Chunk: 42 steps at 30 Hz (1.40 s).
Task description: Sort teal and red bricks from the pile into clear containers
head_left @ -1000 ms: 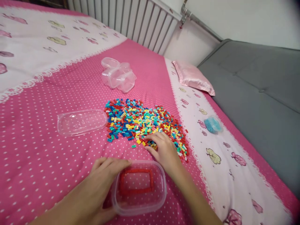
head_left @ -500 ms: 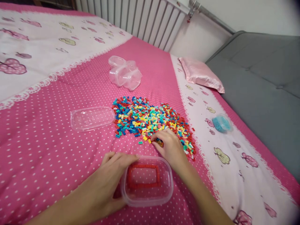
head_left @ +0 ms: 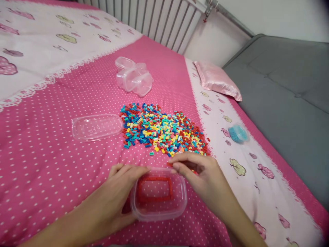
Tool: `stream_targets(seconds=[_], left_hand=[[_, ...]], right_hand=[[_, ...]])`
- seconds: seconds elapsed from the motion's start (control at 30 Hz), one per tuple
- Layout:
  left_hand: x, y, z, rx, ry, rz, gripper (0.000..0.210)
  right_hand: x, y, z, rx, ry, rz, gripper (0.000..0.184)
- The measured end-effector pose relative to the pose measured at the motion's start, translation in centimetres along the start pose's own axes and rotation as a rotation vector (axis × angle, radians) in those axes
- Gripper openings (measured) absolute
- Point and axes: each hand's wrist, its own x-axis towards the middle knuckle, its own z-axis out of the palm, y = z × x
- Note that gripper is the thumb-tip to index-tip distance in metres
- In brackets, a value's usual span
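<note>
My left hand (head_left: 125,187) grips the left side of a clear plastic container (head_left: 177,207), thumb low and fingers along the far rim. Inside the container, small red bricks (head_left: 155,199) form a rectangular outline. Just beyond its far right corner is my right hand (head_left: 197,171), thumb and forefinger pinched on a small red brick (head_left: 169,164). More small pieces show partly beneath this hand's fingers. A spread-out heap of small coloured toy bricks (head_left: 159,128) lies past both hands, in red, blue, yellow, green and white. One green brick (head_left: 151,154) sits apart at its near edge.
A clear lid (head_left: 97,127) lies left of the heap. Several clear containers (head_left: 135,77) are clustered behind it. To the right stands a small tub with blue contents (head_left: 238,133). A pink pillow (head_left: 218,80) rests by the grey headboard (head_left: 285,85); a white radiator (head_left: 146,17) is behind the bed.
My right hand has drawn back from the heap toward the container with a red brick between its fingertips. My left hand keeps its hold. The view has shifted slightly.
</note>
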Motion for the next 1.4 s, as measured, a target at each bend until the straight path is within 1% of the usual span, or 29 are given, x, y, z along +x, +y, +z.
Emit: stream_targets(seconds=[0.1,0.17,0.23,0.33,0.43,0.5,0.63,0.77,0.97,1.1,1.23,1.4], left_hand=[[0.0,0.0,0.1,0.013,0.008,0.004,0.074],[0.1,0.1,0.1,0.017,0.013,0.010,0.072],[0.2,0.3,0.0,0.014,0.008,0.003,0.068],[0.5,0.6,-0.2,0.000,-0.011,-0.007,0.062],[0.8,1.0,-0.3,-0.003,-0.037,-0.007,0.061],[0.9,1.2,-0.4,-0.006,-0.051,-0.019,0.060],[0.9,1.2,-0.2,-0.037,-0.055,-0.007,0.060],[0.8,1.0,0.1,-0.038,-0.043,0.011,0.060],[0.8,0.8,0.1,-0.026,-0.049,0.017,0.065],[0.8,0.8,0.1,-0.027,-0.042,0.022,0.063],[0.8,0.8,0.1,-0.028,-0.056,0.022,0.066],[1.0,0.9,0.1,-0.021,-0.055,0.025,0.062]], right_hand=[[-1.7,-1.0,0.7,0.006,-0.093,0.026,0.013],[-2.3,-1.1,1.7,-0.053,-0.131,0.009,0.017],[-2.6,-1.1,2.8,-0.222,-0.125,-0.046,0.020],[-2.7,-0.9,4.2,-0.538,-0.135,-0.132,0.021],[-2.7,-0.7,5.0,-0.721,-0.173,-0.202,0.019],[-2.8,-0.6,5.1,-0.759,-0.178,-0.255,0.021],[-2.9,-0.3,5.2,-0.837,-0.144,-0.369,0.024],[-2.8,-0.1,5.3,-0.913,-0.150,-0.419,0.025],[-2.5,-0.1,5.4,-0.910,-0.122,-0.452,0.023],[-2.5,-0.2,5.3,-0.942,-0.159,-0.452,0.021],[-2.4,-0.2,5.4,-0.964,-0.151,-0.474,0.022],[-2.1,-0.4,5.7,-1.000,-0.143,-0.496,0.021]])
